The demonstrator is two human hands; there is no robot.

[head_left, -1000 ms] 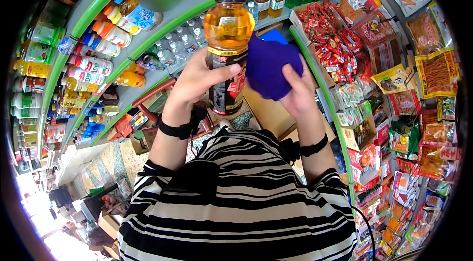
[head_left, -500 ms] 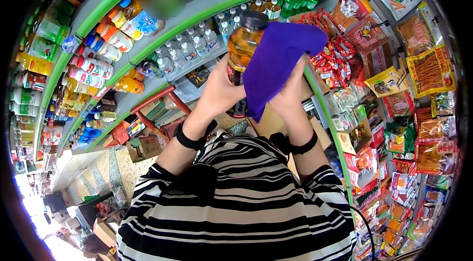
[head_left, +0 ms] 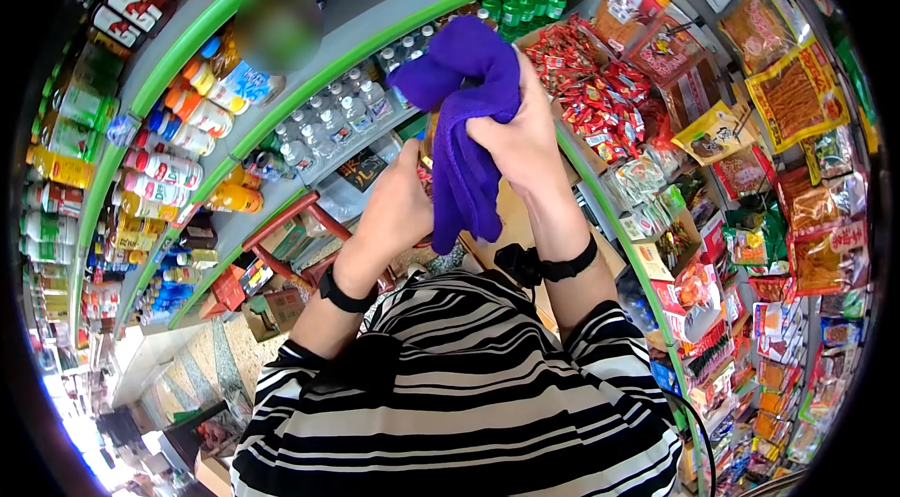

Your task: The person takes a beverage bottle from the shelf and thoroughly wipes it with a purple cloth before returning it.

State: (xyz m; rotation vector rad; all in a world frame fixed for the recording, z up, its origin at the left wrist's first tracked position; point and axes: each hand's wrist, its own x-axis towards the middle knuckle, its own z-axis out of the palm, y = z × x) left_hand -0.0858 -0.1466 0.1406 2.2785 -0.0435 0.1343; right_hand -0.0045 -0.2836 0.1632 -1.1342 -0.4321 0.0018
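A purple cloth point(head_left: 473, 136) is bunched in my right hand point(head_left: 525, 131), whose fingers are wrapped round it. It drapes over the top and right side of a bottle point(head_left: 427, 143) of amber liquid, hiding most of it. My left hand point(head_left: 394, 202) grips that bottle from the left, low on its side. The bottle's cap is under the cloth and cannot be seen. Both hands are close together in front of my chest.
Behind my hands a green-edged shelf point(head_left: 375, 47) carries clear water bottles point(head_left: 352, 108) and green bottles point(head_left: 525, 5). Red snack packets point(head_left: 614, 108) fill a box on the right, beside hanging snack bags. A red chair frame point(head_left: 291, 225) stands low at left.
The purple cloth has gone from spread beside the bottle to bunched over its top. My right hand has moved up and left, and the bottle's dark cap is now covered.
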